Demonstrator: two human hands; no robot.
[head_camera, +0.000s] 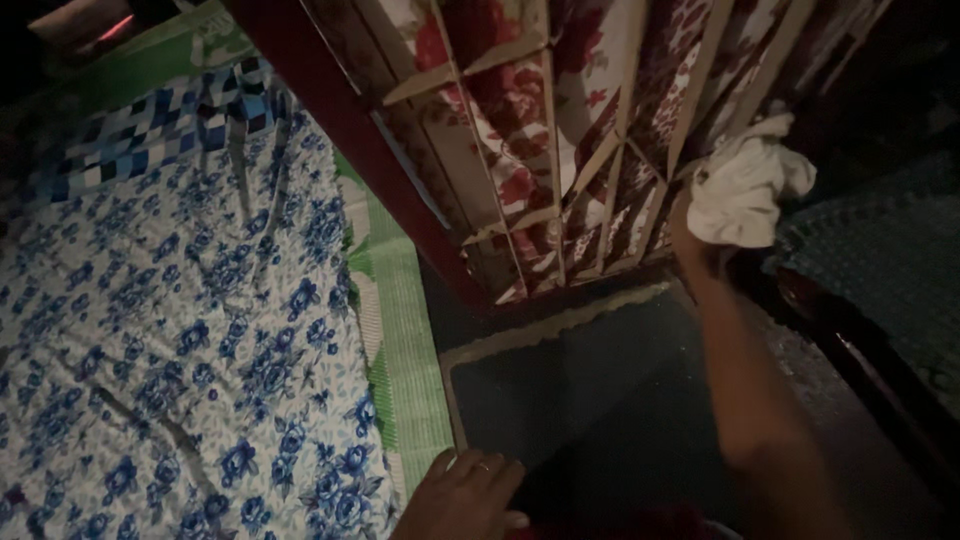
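Note:
My right hand (700, 240) is raised at the right and grips a crumpled white cloth (745, 185), pressed against a wooden lattice panel (560, 150) with red-flowered fabric behind it. My left hand (465, 495) rests flat at the bottom centre, fingers together, on the edge where the bed meets a dark mat (590, 390). The left hand holds nothing.
A bed with a white sheet of blue flowers (180, 320) fills the left, with a green striped mat (405, 330) along its edge and a blue checked pillow (140, 130) at the top. A dark wooden frame (850, 350) runs along the right.

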